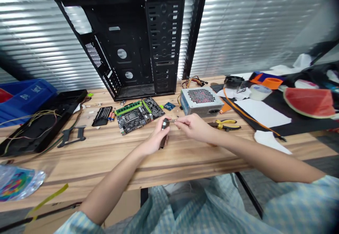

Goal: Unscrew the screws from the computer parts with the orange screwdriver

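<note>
My left hand (155, 135) is closed around a short black screwdriver (163, 138) with a pale marking near its top. From the screwdriver a thin metal shaft points right toward my right hand (193, 126). The thumb and fingers of that hand are pinched on a small metal bit (173, 120) at the shaft's end. Just behind my left hand lies a green-and-black motherboard (140, 114) with its processor socket showing. The grey power supply (202, 100) stands behind my right hand. Yellow-handled pliers (225, 124) rest to the right, partly behind my forearm.
An open black computer case (127, 40) stands at the back. On the left are a bit holder (102, 116), a black bracket (72, 136) and a blue bin (29, 98). A black mat (299, 130) on the right carries papers, a fan (234, 82) and an orange cable (246, 115).
</note>
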Motion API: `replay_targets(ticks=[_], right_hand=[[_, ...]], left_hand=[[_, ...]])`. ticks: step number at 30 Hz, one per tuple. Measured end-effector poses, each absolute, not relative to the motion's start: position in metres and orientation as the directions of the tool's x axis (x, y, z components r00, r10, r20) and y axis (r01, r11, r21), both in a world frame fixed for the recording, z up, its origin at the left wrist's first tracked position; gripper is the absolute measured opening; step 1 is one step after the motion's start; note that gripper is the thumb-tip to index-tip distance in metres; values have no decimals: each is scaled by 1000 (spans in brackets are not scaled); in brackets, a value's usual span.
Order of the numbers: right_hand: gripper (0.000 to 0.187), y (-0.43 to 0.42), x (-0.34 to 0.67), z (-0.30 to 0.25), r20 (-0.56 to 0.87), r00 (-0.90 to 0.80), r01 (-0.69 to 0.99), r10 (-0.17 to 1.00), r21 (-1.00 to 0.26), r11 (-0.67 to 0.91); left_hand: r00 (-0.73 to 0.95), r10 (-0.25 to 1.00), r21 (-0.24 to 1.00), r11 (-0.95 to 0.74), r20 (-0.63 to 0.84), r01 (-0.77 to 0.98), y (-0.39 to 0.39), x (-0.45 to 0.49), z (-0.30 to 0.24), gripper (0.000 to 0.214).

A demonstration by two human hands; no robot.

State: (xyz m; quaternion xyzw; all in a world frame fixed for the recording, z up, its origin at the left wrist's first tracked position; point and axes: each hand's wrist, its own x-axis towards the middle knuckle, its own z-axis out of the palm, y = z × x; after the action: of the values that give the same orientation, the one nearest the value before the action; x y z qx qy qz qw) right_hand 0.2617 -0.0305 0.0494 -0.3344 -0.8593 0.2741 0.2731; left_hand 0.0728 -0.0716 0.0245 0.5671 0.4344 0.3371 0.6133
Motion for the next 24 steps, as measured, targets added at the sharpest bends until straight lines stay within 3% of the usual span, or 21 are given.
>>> replay_targets(ticks=[2,4,8,11,15,18,20,22,24], right_hand=[[33,-30,264,44,418,-675,451,608,-417,789],[31,-29,267,41,462,-741,470,488,-163,867],[25,-27,274,45,404,-862,443,306,307,842],[25,-26,274,54,364,-908,379,208,498,780],[27,-21,268,67,232,-960,264,156,566,781],[25,-9,265,81,69,-977,209,204,529,823],[19,5,266,92,-15,-972,199,233,469,861],[13,24,264,105,-6,-944,295,329,425,856],[16,44,252,116,91,-920,387,382,381,840]], left_hand=[[427,887,984,171,-177,51,-71,73,25,64],[449,873,979,204,-191,20,-71,72,26,65],[484,847,962,270,-221,-32,-71,71,28,63],[520,810,931,357,-270,-73,-70,68,29,64],[545,744,831,537,-387,-144,-66,65,27,55],[560,680,732,657,-473,-180,-62,65,23,43],[517,720,705,653,-463,-276,-60,67,19,39],[413,807,714,576,-422,-397,-57,71,13,43],[337,841,712,539,-423,-451,-55,74,6,46]])
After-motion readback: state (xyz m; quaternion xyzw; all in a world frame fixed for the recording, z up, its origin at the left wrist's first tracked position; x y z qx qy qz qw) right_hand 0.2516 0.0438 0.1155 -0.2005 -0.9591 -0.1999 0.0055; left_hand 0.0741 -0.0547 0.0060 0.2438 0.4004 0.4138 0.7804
